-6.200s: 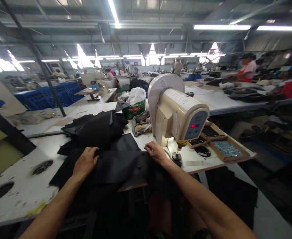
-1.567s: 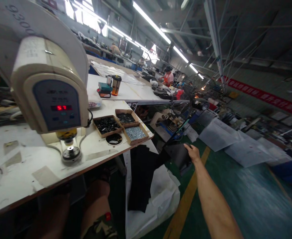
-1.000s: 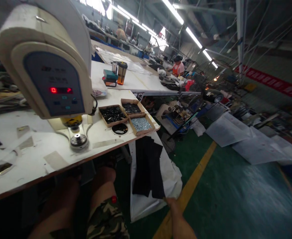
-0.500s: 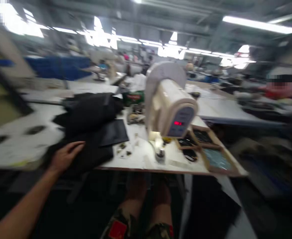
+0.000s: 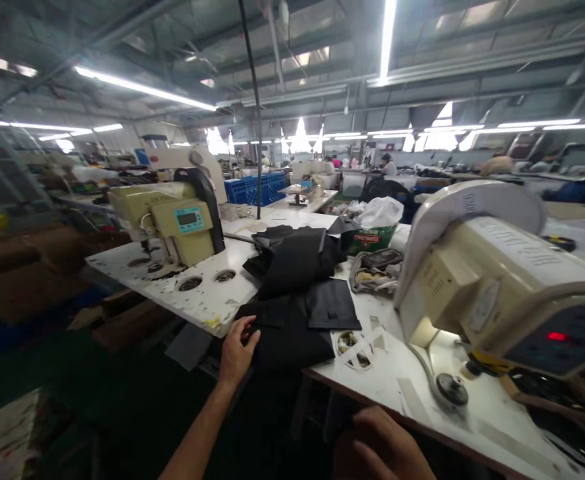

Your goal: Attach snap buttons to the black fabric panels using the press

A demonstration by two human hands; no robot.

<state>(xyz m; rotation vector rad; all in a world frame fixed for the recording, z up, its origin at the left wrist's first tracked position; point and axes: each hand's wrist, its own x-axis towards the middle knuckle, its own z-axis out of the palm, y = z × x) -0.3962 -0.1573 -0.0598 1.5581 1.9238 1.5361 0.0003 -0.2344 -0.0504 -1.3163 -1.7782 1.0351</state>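
A pile of black fabric pieces point(image 5: 292, 267) lies on the white worktable point(image 5: 207, 303), with a flat black piece point(image 5: 330, 303) on its near side. My left hand point(image 5: 237, 347) reaches up from below the table edge and pinches the front edge of the black fabric, thumb on top. My right hand point(image 5: 382, 447) is low and close to the camera, under the table's front edge; it is blurred and its fingers do not show clearly. To the right stands a cream press machine point(image 5: 497, 280) with a red display point(image 5: 555, 337) and a round metal die point(image 5: 451, 389) below it.
A second, yellowish machine point(image 5: 172, 223) stands at the table's left end beside round holes point(image 5: 191, 284) in the top. Behind the fabric are a green box point(image 5: 375, 237) with a white bag and a bundle of cloth point(image 5: 375, 270). Blue crates point(image 5: 255, 187) and other workers are farther back.
The view has swung left from the floor and boxes back to the table. My left hand went from lying on the pile to pinching its front edge. My right hand came into view below.
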